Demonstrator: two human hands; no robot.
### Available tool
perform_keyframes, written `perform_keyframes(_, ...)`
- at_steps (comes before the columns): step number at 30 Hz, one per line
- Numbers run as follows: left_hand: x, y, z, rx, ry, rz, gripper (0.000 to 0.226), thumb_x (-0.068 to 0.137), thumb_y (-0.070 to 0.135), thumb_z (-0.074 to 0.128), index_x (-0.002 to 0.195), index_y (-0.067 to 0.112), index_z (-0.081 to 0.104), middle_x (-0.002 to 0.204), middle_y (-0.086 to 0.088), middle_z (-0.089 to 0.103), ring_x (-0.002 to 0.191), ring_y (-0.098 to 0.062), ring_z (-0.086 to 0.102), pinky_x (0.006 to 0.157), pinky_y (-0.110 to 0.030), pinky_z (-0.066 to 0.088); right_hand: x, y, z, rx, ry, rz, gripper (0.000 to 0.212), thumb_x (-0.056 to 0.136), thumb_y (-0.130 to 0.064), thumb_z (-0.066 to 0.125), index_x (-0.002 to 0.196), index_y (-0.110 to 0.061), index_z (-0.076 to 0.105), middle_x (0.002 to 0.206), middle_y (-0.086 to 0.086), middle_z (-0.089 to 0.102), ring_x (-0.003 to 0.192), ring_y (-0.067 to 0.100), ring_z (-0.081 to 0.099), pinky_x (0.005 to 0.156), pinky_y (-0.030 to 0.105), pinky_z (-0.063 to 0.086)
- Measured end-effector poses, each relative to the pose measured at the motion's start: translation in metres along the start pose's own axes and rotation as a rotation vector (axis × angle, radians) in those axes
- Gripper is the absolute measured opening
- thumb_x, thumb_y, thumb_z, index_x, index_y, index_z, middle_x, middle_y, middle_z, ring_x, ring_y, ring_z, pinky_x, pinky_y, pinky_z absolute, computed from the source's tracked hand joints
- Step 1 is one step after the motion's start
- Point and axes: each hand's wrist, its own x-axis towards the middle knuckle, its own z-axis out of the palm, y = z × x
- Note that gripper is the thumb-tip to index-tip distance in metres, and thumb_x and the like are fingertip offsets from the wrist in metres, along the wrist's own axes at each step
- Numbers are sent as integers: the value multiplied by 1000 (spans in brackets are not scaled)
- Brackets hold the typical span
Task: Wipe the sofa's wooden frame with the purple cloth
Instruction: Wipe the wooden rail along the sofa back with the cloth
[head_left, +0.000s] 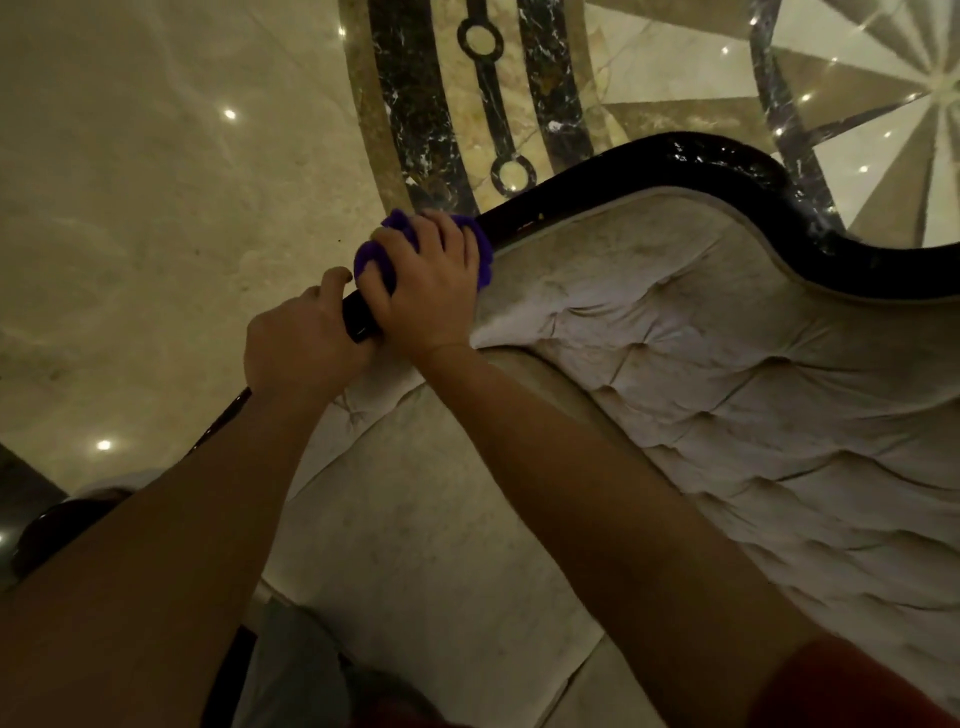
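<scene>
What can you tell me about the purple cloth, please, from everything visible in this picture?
The purple cloth looks soft and fuzzy, like microfibre, and is bunched up rather than spread flat. It is pressed onto the top of the sofa's dark, glossy wooden frame, wrapping over the rail. The right hand covers most of it, so only its edges show around the fingers. The left hand grips the rail just beside it and seems not to touch the cloth.

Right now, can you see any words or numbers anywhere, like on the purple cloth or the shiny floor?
None: no words, numbers or labels can be read.
Crumpled purple cloth under the right hand: plain.
Glossy dark wooden sofa frame: bare.
Polished marble floor: only inlaid rings and stripes, no letters.
</scene>
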Motion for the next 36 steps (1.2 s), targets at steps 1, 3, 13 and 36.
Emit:
perform_keyframes(1,0,0,-1,3,-18,2,55,88,54,62,131,21,50,90,-11,74,64,-35,69,57,-31,41,1,2,-2,-14,-30,-15,30,88,-37,71,112,-19,76,121,10,70,125,34,55,116,54,31)
perform_keyframes(3,0,1,-4,8,-56,0,50,91,55,57,126,20,54,88,-9,71,63,-32,67,56,-33,46,4,3,-6,-42,-80,-49,30,89,-38,71,112,-20,76,121,10,71,123,34,56,115,53,33)
perform_keyframes(13,9,5,-5,10,-151,15,48,95,65,48,101,17,55,79,-7,63,60,-27,55,68,-40,48,32,36,-27,-207,-119,-108,33,96,-44,60,116,-22,73,122,8,70,123,32,57,114,53,35)
perform_keyframes(36,147,206,32,-241,-174,202,70,85,77,59,117,15,55,107,-14,67,90,-37,67,77,-51,57,127,162,-143,-433,77,329,38,94,-46,54,118,-21,70,122,6,68,119,29,56,105,47,40)
